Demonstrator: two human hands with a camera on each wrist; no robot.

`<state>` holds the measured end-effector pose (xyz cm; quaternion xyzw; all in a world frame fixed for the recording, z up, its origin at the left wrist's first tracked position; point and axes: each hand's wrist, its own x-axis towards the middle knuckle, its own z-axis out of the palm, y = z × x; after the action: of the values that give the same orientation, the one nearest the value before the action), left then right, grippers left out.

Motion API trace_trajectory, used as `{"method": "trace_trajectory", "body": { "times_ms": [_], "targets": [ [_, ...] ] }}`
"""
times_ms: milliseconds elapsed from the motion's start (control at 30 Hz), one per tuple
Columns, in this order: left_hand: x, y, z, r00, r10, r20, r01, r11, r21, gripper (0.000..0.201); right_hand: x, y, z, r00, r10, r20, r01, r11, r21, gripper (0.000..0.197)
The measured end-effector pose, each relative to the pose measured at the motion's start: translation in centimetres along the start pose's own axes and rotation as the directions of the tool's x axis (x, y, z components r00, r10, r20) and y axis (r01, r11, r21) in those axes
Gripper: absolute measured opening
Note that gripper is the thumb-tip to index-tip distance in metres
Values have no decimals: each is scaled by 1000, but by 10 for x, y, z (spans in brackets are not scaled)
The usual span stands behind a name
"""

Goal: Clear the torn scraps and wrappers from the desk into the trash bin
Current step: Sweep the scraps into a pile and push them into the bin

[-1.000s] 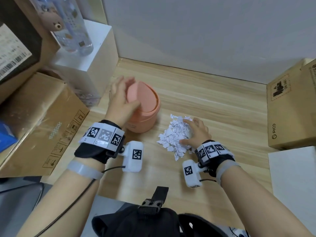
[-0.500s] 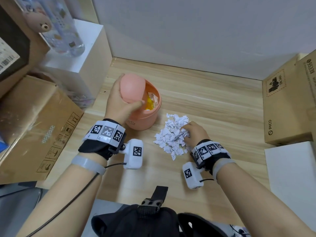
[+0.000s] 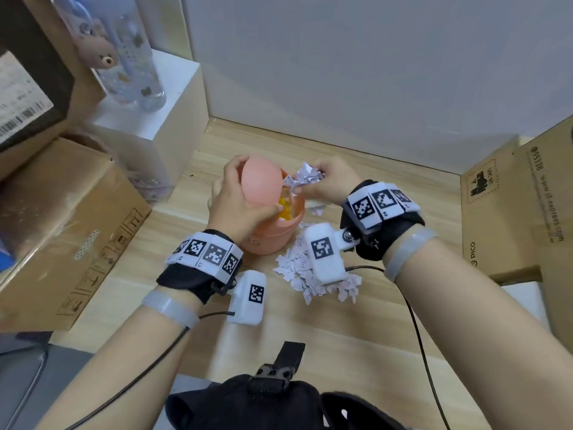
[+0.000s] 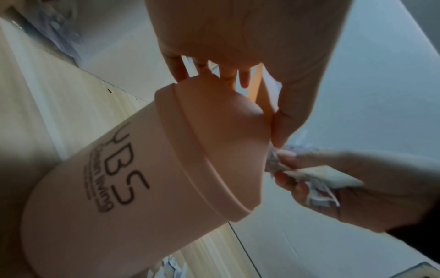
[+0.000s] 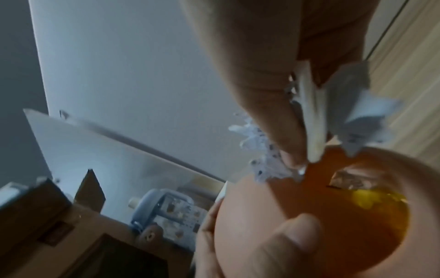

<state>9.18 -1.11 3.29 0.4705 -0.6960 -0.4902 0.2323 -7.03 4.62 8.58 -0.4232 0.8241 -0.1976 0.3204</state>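
A small pink trash bin [image 3: 269, 240] [image 4: 123, 188] stands on the wooden desk [image 3: 387, 218]. My left hand [image 3: 235, 200] grips its swing lid [image 3: 262, 184] [image 5: 250, 216] and holds it tilted, so the mouth shows yellow and silvery wrappers [image 5: 361, 195] inside. My right hand [image 3: 328, 181] pinches a bunch of torn white paper scraps [image 3: 305, 178] [image 5: 333, 116] [image 4: 316, 190] right over that opening. A pile of torn scraps [image 3: 313, 274] lies on the desk just right of the bin, partly hidden by my right wrist camera.
Cardboard boxes [image 3: 62, 231] crowd the left side, with a white box [image 3: 161, 97] carrying a patterned bottle [image 3: 133, 57] behind them. More cardboard boxes [image 3: 521, 206] stand at the right. A grey wall [image 3: 372, 72] closes the back. A dark bag [image 3: 273, 401] lies at the near edge.
My right hand gathered a bunch of scraps from the pile and lifted it left to the bin's mouth. The left hand pushed the lid from closed to tilted and keeps holding it.
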Motion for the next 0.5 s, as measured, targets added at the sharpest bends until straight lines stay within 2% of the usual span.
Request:
{"method": "trace_trajectory", "body": {
  "times_ms": [33, 133, 200, 267, 300, 433, 500],
  "targets": [
    [0, 1, 0, 1000, 14, 0, -14, 1000, 7, 97, 5, -8, 3, 999, 13, 40, -10, 998, -61, 14],
    [0, 3, -1, 999, 38, 24, -38, 999, 36, 100, 13, -22, 11, 994, 70, 79, -56, 984, -172, 25],
    [1, 4, -2, 999, 34, 42, -36, 998, 57, 100, 12, -27, 13, 994, 79, 77, -66, 986, -152, 9],
    [1, 5, -3, 998, 33, 51, -36, 997, 70, 99, 13, -28, 11, 992, 78, 99, -69, 993, -91, 44],
    [1, 5, -3, 998, 33, 51, -37, 997, 72, 98, 12, -28, 9, 991, 74, 110, -67, 995, -68, 53],
    [1, 4, -3, 998, 37, 47, -40, 997, 73, 96, 2, -20, -5, 993, 11, 117, -17, 998, 53, 48],
    [0, 5, -2, 998, 44, 49, -47, 996, 71, 93, -6, -11, -10, 992, -44, 116, 40, 998, 40, 43]
  ]
}}
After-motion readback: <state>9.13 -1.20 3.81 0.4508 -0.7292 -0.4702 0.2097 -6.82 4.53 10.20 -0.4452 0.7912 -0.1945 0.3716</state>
